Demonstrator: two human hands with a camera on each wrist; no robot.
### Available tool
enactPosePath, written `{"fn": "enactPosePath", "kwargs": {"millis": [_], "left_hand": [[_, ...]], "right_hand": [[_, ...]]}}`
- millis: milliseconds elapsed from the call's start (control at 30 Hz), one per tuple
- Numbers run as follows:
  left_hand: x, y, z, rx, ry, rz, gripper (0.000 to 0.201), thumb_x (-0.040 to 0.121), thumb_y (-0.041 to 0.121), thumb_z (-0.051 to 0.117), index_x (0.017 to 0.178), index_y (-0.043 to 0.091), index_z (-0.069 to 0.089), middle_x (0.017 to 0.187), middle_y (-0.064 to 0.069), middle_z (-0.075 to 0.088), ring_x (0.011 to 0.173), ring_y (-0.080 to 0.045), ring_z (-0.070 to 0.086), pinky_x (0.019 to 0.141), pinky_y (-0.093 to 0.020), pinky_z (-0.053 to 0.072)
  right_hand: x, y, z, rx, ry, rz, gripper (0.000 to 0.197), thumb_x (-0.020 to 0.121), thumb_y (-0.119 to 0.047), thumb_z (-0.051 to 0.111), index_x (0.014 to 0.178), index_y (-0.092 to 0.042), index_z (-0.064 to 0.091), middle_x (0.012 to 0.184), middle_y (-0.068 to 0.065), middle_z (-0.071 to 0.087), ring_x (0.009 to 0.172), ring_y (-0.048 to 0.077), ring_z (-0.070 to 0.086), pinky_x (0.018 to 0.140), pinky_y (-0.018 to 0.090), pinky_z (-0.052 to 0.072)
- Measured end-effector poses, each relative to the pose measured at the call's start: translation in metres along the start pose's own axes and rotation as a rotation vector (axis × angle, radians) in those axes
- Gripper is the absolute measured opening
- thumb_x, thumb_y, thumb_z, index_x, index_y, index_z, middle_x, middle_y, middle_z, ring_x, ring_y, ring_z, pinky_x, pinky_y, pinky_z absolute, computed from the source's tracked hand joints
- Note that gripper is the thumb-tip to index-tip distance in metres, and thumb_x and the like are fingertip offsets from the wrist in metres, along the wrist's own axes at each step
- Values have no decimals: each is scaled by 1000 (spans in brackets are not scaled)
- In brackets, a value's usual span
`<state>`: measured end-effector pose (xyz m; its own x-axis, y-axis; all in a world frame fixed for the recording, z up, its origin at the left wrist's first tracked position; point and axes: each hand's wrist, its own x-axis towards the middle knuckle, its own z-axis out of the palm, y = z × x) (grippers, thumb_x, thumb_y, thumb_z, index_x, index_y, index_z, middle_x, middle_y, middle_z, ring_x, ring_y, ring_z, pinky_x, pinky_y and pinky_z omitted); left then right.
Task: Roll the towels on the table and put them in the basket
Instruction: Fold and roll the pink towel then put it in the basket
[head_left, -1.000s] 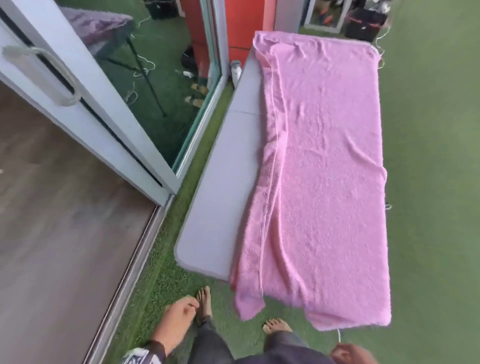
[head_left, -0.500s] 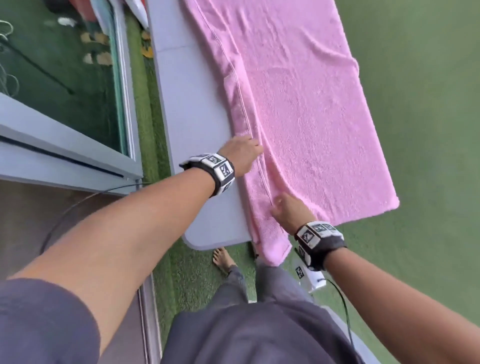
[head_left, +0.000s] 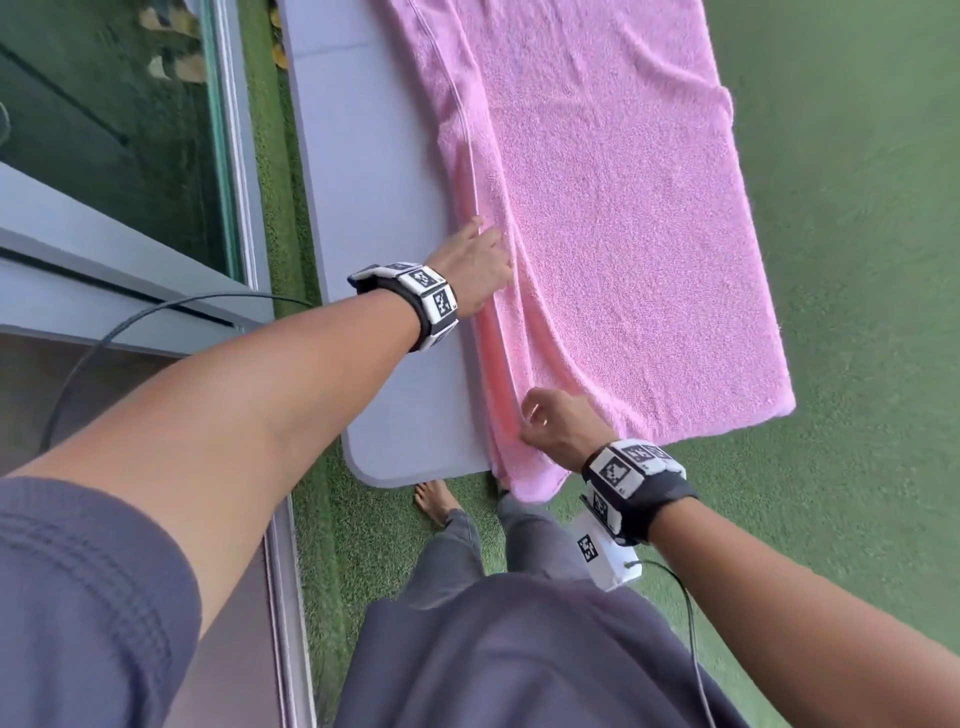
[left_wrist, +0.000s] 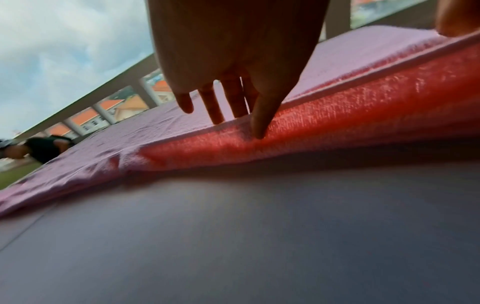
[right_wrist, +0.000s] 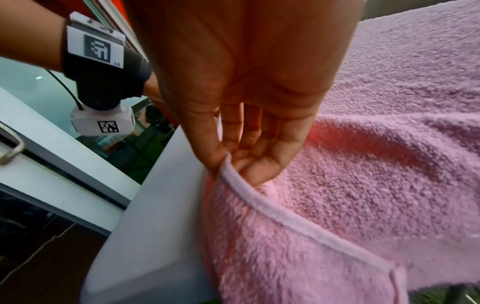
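Pink towel (head_left: 613, 218) lay flat along the table (head_left: 374, 218), near end hanging off. I had my left hand (head_left: 475, 260) on its folded left edge, thumb and fingers pinching the hem; my right hand (head_left: 558, 423) pinched the same hem nearer. Step: squaring the fold before rolling. Next I'd need both grips moving together. No basket in view; far end cut off.

Fluffy terry-cloth towel (head_left: 613, 218) on smooth matt table (head_left: 374, 208).

Green artificial grass (head_left: 857, 260) covers the floor. On the left stands a glass sliding door (head_left: 104, 130) with a grey frame, wooden flooring (head_left: 31, 395) behind it.
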<state>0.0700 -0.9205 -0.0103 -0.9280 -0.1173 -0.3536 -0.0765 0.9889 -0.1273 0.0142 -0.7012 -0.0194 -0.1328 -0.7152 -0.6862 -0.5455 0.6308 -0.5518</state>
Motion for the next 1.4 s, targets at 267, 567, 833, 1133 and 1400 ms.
{"fn": "enactPosePath", "kwargs": {"millis": [267,567,833,1133,1400], "left_hand": [[-117,-44,20,-131,-17,-340,14,82,9,61,79,20,69,73,9,56,87,-20,42,89,-40,32],[-214,-60,71,-257,-96,-571,13,84,10,61,79,21,66,77,7,59,82,-15,39,92,-36,33],[-229,-39,114,-666,47,-824,32,94,11,42,117,24,60,109,5,59,96,-12,49,81,-25,37],[-222,22,149,-1584,-82,-1169,42,94,33,49,126,6,53,102,-7,68,84,-21,65,70,-28,48],[-199,-14,143,-1546,153,-1216,24,98,21,43,111,14,61,101,-6,65,91,-22,61,83,-36,50]], "right_hand": [[5,-69,13,-148,-245,-240,25,85,-9,64,108,-10,54,110,6,62,86,15,58,63,14,44],[33,-153,73,-342,-405,-312,31,83,-10,66,114,-10,58,115,7,63,90,16,58,80,25,53],[43,-189,115,-408,-775,-321,46,88,-23,65,132,-21,53,129,0,61,115,18,57,101,34,37],[218,-263,-8,-656,-15,-426,30,96,-8,42,118,-10,62,120,12,63,104,24,63,88,33,53],[327,-343,-87,-1049,158,-458,51,87,9,43,129,-17,56,135,11,54,119,31,55,88,44,54]]}}
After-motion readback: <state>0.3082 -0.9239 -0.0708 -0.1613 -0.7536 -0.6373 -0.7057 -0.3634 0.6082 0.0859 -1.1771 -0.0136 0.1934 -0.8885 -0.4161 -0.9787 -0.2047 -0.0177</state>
